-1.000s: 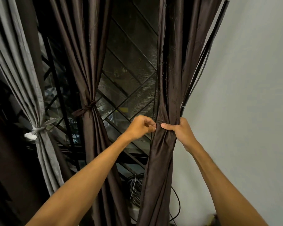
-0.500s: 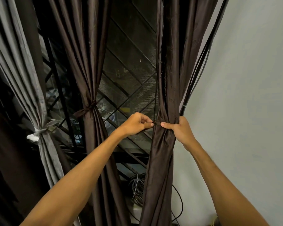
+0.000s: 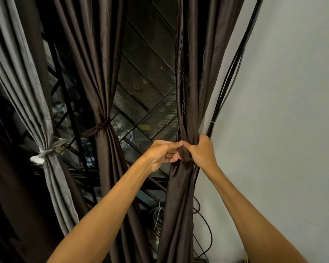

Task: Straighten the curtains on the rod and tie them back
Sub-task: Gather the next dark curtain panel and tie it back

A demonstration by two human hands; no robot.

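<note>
Head view: my right grip (image 3: 201, 154) is clamping the rightmost brown curtain (image 3: 194, 92), bunched. My left grip (image 3: 162, 153) is pinching its fabric.

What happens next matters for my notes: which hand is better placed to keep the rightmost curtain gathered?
Likely the right hand: it grips round the bunched brown curtain. The left hand only pinches at the front fold, so it seems freer for tying.

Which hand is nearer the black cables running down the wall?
Right. The right hand grips the brown curtain on its wall side, right beside the cables. The left hand pinches the same curtain from its window side, farther off.
</note>
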